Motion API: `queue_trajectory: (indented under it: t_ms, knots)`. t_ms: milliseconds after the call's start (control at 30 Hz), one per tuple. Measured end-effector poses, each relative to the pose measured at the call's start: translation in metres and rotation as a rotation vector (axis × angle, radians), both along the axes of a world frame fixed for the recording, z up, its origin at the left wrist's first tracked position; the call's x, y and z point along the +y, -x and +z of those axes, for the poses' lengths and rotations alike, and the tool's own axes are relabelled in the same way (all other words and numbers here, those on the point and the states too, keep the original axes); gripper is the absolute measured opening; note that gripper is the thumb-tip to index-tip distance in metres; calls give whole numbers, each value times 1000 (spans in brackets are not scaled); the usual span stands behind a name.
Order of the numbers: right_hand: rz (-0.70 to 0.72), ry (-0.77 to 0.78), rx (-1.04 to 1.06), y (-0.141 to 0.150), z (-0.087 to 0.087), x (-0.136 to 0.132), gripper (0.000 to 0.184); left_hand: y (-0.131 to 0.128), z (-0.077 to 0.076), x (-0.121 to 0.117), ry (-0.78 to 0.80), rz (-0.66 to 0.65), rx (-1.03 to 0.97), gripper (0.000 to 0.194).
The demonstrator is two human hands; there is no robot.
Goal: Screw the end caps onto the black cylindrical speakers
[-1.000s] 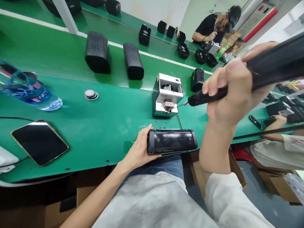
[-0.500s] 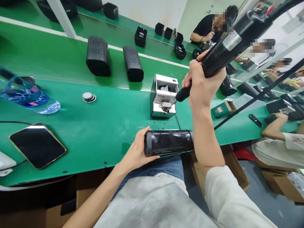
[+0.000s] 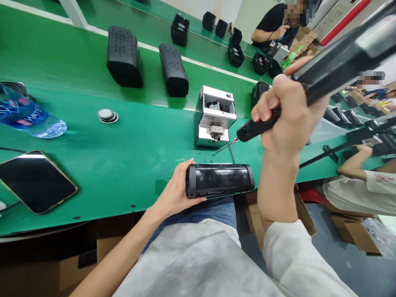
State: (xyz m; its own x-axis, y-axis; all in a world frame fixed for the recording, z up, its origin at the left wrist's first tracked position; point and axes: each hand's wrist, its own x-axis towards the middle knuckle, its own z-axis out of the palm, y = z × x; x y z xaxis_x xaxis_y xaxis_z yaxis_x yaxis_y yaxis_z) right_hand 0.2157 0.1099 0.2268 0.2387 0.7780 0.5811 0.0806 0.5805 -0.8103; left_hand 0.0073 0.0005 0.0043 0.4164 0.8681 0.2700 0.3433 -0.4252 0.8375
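Observation:
My left hand (image 3: pixel 175 190) grips the left end of a black cylindrical speaker (image 3: pixel 219 180) lying on its side at the near edge of the green bench. My right hand (image 3: pixel 289 117) is closed round a black electric screwdriver (image 3: pixel 312 78), held up above the bench. Its thin bit (image 3: pixel 225 146) points down-left, just below the mouth of a small white screw feeder box (image 3: pixel 215 116) and above the speaker.
A phone (image 3: pixel 34 181) lies face up at the left, beside a water bottle (image 3: pixel 29 117) and a small round disc (image 3: pixel 107 115). Two black speaker shells (image 3: pixel 123 57) sit on the belt behind. Other people work at the far right and the back.
The screwdriver bit has drawn back out of the feeder box and now hangs lower, nearer the speaker. My right hand moved right and toward me. My left hand kept its hold.

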Motion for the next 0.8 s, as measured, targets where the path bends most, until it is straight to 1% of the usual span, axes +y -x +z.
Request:
queue_trajectory:
  t_ms: [67, 167, 267, 333, 400, 467, 600, 667, 733, 800]
  knots:
    - [21, -44, 2, 4, 9, -18, 20, 0, 0, 0, 2, -2, -4, 123]
    - [42, -53, -17, 7, 18, -35, 16, 0, 0, 0, 10, -5, -7, 122]
    - [75, -29, 0, 7, 21, -40, 15, 1, -1, 0, 6, -8, -4, 122]
    - [119, -31, 38, 6, 18, -41, 15, 1, -1, 0, -3, -10, -3, 121]
    - [165, -40, 71, 6, 12, -39, 15, 1, -2, 0, -12, -8, -8, 121]
    - [200, -42, 75, 7, 1, -38, 17, 1, -2, 0, -9, -3, -13, 122]
    - [250, -22, 43, 11, -32, -38, 20, 1, -1, -1, 18, 18, -22, 122]
    - [264, -31, 52, 12, -46, -40, 22, 0, -1, 0, 28, 21, -25, 123]
    - [265, -56, 53, 11, -54, -42, 23, 0, 0, 0, 29, 14, -26, 123]
    - [270, -70, 40, 10, -56, -43, 24, 0, 0, 0, 26, 6, -27, 122]
